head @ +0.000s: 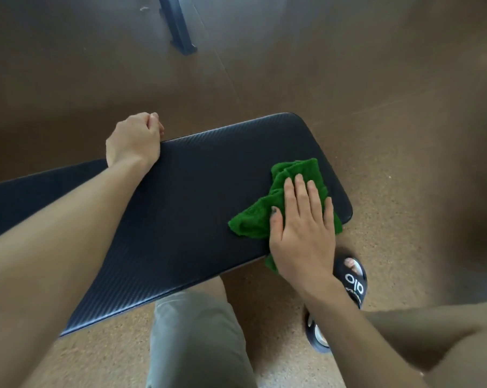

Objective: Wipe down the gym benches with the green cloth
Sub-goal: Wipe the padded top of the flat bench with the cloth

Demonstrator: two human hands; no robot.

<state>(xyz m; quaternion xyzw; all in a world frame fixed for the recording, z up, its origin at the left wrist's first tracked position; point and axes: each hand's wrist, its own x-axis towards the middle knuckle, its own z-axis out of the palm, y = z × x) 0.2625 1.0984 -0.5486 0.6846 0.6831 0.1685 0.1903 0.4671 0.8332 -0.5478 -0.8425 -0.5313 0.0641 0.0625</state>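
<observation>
Right hand is what we look at first: fingers straight and spread a little, palm pressed flat on the crumpled green terry cloth, not curled round it. Our left hand is curled over the far edge of the black textured padded bench, fingers wrapped round the rim, thumb side on top.

That bench sits on a brown speckled floor. Beyond the bench's far edge, well apart from it, a dark metal foot of some gym frame stands on the floor. Just beside the bench's near edge we see a grey trouser leg and a black slide sandal with white lettering.

Bench's long axis runs from lower left up to the right, rounded end pointing right. The cloth lies near that rounded end, its near corner hanging over the bench's near edge.
</observation>
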